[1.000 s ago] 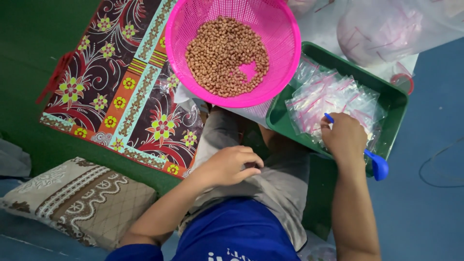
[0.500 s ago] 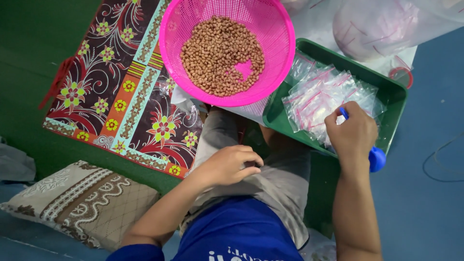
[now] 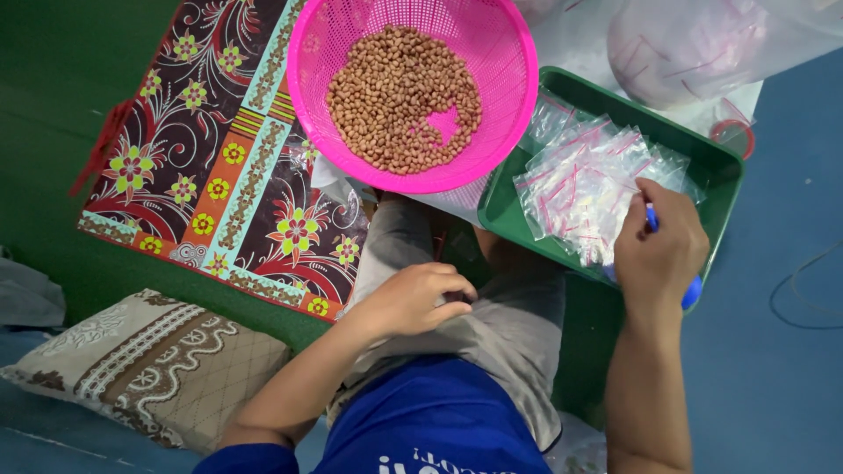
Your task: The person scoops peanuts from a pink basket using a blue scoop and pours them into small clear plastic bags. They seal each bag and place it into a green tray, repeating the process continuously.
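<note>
My right hand [image 3: 659, 248] reaches into a green tray [image 3: 720, 171] and is closed around a blue scoop [image 3: 691, 291], its fingertips on a heap of small clear plastic bags [image 3: 584, 180] with pink strips. My left hand [image 3: 421, 298] rests on my grey-trousered knee, fingers curled, holding nothing that I can see. Just beyond the knee stands a pink mesh basket [image 3: 496, 53] holding brown peanuts [image 3: 395, 96].
A patterned dark red mat [image 3: 219, 167] lies on the green floor to the left. A beige embroidered cushion [image 3: 149, 364] sits at lower left. Large clear plastic bags [image 3: 694, 53] lie behind the tray. Blue floor with a thin cable [image 3: 803, 298] is at right.
My right hand has slid a little left and deeper over the plastic bags in the tray. My left hand stays on my knee.
</note>
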